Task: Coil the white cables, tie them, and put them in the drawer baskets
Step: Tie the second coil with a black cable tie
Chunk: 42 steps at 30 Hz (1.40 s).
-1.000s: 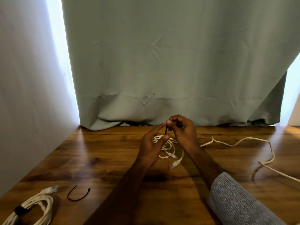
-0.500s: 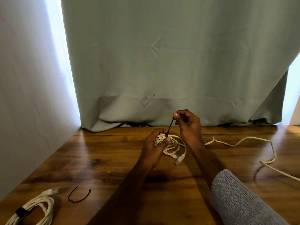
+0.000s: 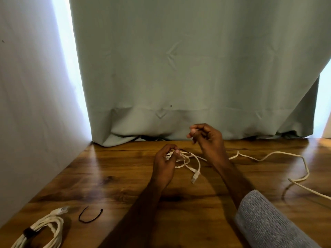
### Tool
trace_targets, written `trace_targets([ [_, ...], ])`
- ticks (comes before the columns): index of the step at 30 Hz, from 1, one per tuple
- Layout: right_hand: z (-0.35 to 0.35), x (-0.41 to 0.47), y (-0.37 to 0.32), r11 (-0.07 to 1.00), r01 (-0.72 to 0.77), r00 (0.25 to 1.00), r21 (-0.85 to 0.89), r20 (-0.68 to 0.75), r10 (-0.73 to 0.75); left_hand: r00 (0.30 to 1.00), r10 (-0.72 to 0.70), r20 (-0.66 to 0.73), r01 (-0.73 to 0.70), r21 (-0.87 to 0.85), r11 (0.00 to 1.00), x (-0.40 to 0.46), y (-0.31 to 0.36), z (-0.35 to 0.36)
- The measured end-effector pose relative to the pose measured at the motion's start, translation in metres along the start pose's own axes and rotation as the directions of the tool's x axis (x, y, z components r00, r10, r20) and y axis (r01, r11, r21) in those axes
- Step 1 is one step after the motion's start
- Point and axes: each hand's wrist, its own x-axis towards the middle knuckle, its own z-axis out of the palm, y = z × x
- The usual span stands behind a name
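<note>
My left hand point(image 3: 163, 164) grips a small coil of white cable point(image 3: 188, 159) just above the wooden table point(image 3: 111, 176); its plug end point(image 3: 195, 177) hangs down to the right. A short dark tie point(image 3: 183, 150) shows at the top of the coil beside my left thumb. My right hand point(image 3: 207, 140) is raised above and to the right of the coil, with its fingers curled and nothing visible between them. At the bottom left lies a second white cable coil point(image 3: 48, 228) bound with a black tie.
A loose black tie point(image 3: 89, 216) lies on the table near the bound coil. A long uncoiled white cable point(image 3: 286, 155) snakes across the right side. A grey-green curtain point(image 3: 179, 77) hangs behind the table, and a white wall point(image 3: 26, 104) stands on the left.
My right hand pulled the black tie end up from the coil, then let it go; the tie no longer stretches up to its fingers. The left hand kept hold of the coil.
</note>
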Motion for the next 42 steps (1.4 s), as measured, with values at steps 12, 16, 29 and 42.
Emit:
trace_targets([
  [12,0.011,-0.008,0.024,0.940,0.149,0.960,-0.307,0.273,-0.063,0.994,0.103,-0.039,-0.101,0.050,0.994,0.001,0.001,0.000],
  [16,0.016,-0.012,0.019,0.969,0.083,0.980,-0.234,0.193,-0.037,0.993,0.070,-0.098,-0.068,0.023,0.997,-0.001,0.003,-0.001],
  [29,0.028,-0.021,0.018,0.976,0.015,0.991,-0.219,0.134,0.015,0.997,0.008,-0.083,0.010,0.219,0.976,0.002,0.005,-0.009],
  [42,0.046,-0.023,0.015,0.987,-0.068,0.996,-0.145,-0.062,0.059,0.976,0.135,-0.172,-0.026,0.521,0.853,-0.008,0.015,-0.014],
])
